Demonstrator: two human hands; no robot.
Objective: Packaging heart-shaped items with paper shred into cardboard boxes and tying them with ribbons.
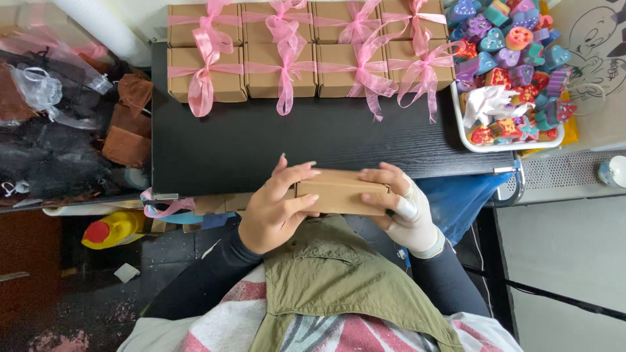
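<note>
Left hand (277,212): bare, fingers curled over the left end of a small brown cardboard box (339,191), pinching it.
Right hand (404,208): partly wrapped in white, clasping the box's right end.
Box: held at the near edge of the black table (261,143).
Far side: ribboned boxes (306,55) in rows.
Far right: white tray (464,133) of colourful shapes (512,52).

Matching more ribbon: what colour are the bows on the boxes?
Pink, sheer ribbon bows on the brown cardboard boxes; head view.
</note>
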